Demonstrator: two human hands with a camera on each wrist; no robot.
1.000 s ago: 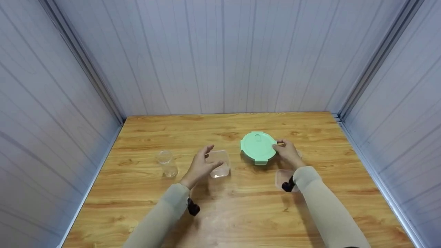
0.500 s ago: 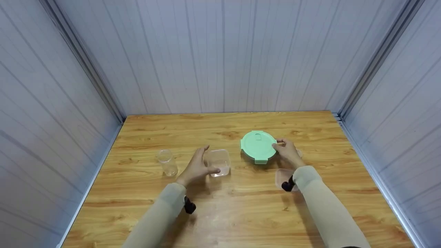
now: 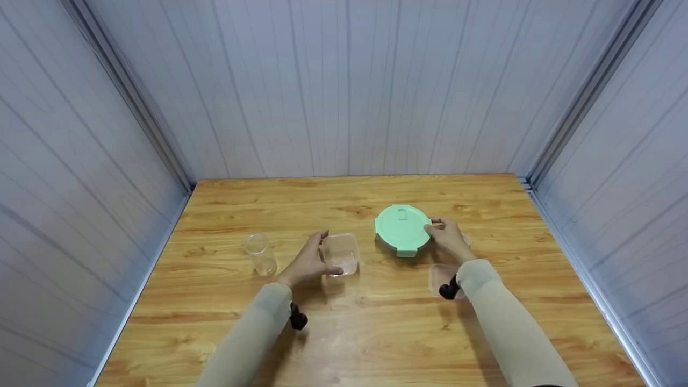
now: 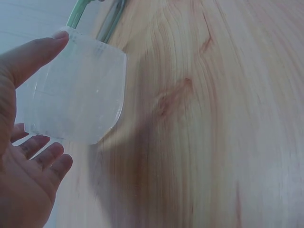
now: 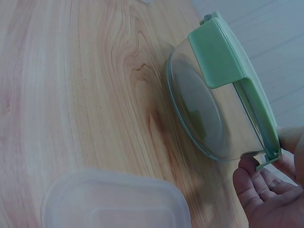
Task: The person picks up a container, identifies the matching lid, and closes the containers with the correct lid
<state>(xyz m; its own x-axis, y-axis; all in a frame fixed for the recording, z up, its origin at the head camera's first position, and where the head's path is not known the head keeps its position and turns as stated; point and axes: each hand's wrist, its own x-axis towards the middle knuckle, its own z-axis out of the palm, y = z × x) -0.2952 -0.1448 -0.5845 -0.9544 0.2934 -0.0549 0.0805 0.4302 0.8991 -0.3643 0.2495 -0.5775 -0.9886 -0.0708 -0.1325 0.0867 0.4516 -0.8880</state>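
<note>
In the head view, a clear square plastic container (image 3: 342,255) stands left of the middle of the table. My left hand (image 3: 307,264) spans it from the left, thumb at the near side and fingers at the far side. Up close, the thumb tip lies on the rim and the fingertips sit against the opposite side of the container (image 4: 78,88). To the right is a round glass food container (image 5: 199,109) with a mint-green clip lid (image 3: 403,227). My right hand (image 3: 449,239) pinches the lid's right edge at a side clip, thumb on top, fingers below the flap.
A clear plastic jar (image 3: 262,255) stands left of my left hand. A translucent, rounded-corner plastic lid or shallow box (image 3: 441,277) lies under my right wrist. Another clear piece (image 3: 466,239) shows partly behind the right hand. Panelled walls border the wooden table (image 3: 376,333).
My left hand has lowered onto the square container, its fingers and thumb coming to opposite sides. The right hand has kept its pinch on the green lid's edge.
</note>
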